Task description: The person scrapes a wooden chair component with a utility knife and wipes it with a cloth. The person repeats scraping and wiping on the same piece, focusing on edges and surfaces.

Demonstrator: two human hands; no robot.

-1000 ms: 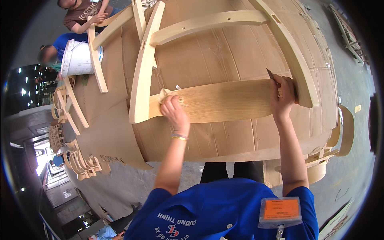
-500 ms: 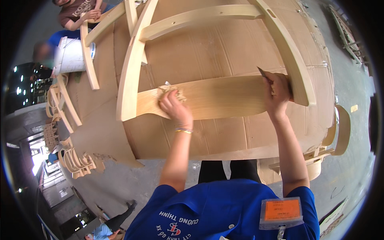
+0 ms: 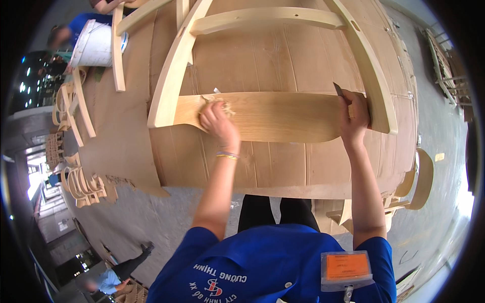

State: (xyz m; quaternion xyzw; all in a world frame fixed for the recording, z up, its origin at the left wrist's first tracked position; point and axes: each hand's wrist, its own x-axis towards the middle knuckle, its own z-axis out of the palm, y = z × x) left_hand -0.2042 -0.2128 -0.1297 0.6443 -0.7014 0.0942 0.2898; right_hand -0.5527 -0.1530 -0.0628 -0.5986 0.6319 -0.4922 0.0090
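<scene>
A chair frame of pale wood lies on the cardboard-covered table (image 3: 227, 166). Its wide, curved back panel (image 3: 288, 118) joins the left post (image 3: 174, 76) and the right post (image 3: 376, 83). My left hand (image 3: 221, 126) is closed over a crumpled tan rag (image 3: 227, 108), pressed on the panel's left part. At the panel's right end, against the right post, rests my right hand (image 3: 356, 118). A thin dark blade-like tool (image 3: 338, 90) sticks up from its closed fingers; the rest of that tool is hidden in the hand.
Above the panel runs a crossbar (image 3: 268, 20). A white bucket (image 3: 93, 44) and another wooden frame (image 3: 117, 55) are at the upper left, near a co-worker. Curved chair parts (image 3: 83, 184) stand at the left, more chair parts (image 3: 419, 179) beyond the table's right edge.
My left hand and the rag remain on the panel's left part, slightly blurred by motion. The whole view has shifted a little; my right hand keeps its place at the right post.
</scene>
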